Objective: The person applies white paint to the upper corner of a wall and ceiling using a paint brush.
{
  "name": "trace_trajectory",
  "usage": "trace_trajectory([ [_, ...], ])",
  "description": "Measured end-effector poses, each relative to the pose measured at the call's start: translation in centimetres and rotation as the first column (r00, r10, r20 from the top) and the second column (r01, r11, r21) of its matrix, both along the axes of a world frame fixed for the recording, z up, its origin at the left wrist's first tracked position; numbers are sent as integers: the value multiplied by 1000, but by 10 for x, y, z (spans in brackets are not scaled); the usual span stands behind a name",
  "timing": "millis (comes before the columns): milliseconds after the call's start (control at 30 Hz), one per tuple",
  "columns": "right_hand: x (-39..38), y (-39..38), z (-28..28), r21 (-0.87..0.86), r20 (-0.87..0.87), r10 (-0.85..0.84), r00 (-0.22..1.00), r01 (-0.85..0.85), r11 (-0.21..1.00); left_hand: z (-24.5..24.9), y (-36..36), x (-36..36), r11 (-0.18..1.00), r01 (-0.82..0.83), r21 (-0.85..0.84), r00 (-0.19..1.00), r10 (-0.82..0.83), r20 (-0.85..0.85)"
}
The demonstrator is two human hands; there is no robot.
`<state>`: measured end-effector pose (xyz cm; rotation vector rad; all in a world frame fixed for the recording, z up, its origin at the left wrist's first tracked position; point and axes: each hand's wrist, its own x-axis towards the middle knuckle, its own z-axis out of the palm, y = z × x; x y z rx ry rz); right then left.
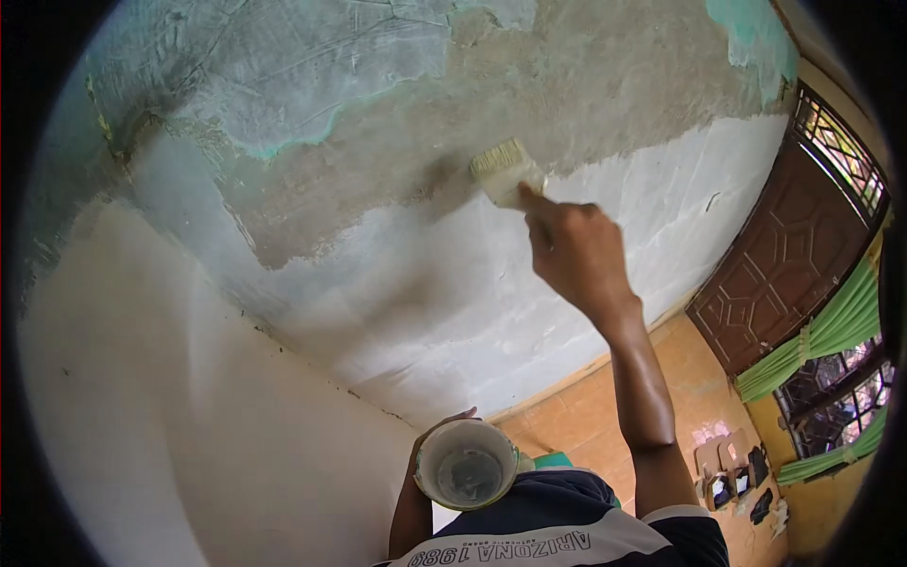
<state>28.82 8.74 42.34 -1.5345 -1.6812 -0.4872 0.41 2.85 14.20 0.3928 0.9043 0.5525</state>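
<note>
My right hand is wrapped round the handle of a wide paintbrush, arm stretched up toward the wall. Its pale bristles point up and left, overlapping the border between bare grey plaster and the white-coated wall. Low in the view, close to my chest, my left hand holds a small bucket from its far-left side. Only some fingers show past the rim; the rest are behind the bucket. A pale, watery coating lies at its bottom.
A second white wall meets this one at a corner on the left. To the right are a brown panelled door, green curtains and a barred window. Chairs with dark items on them stand on the orange tiled floor.
</note>
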Motion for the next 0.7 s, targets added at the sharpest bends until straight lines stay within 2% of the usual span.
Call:
trace_trajectory([
  [100,-8,-4,-12,-72,-16,-30,999,29,997,18,-4,1,1000,21,4,1000,-21,-8],
  [167,-5,-15,-11,-270,38,-41,998,50,962,35,-7,2,999,32,9,999,-32,-9],
  [200,-3,-19,-13,-273,38,-42,998,51,961,38,-9,3,999,49,15,999,-49,-6],
  [267,1,-26,-17,-372,67,92,994,-60,926,-8,4,-3,999,44,-2,999,-44,-20],
  [333,0,-39,-21,-411,70,143,987,-101,906,-25,7,-5,999,27,-27,999,-28,-30],
  [367,0,-44,-25,-422,8,240,971,-214,881,-21,8,-4,999,27,-46,999,-28,-30],
  [433,0,-56,-36,-485,-96,386,917,-382,787,-15,7,-4,995,6,-95,999,-9,-31],
  [467,-1,-61,-44,-508,-105,402,910,-397,765,-10,7,-4,998,13,-68,999,-16,-42],
  [533,-2,-71,-58,-618,-172,489,855,-481,622,-1,9,-3,999,23,-30,997,-25,-66],
  [567,-5,-75,-60,-718,-168,504,847,-455,526,3,10,-3,999,27,-22,996,-29,-81],
  [700,-22,-90,-94,-850,-278,508,816,-454,265,17,14,-2,999,46,3,989,-45,-141],
])
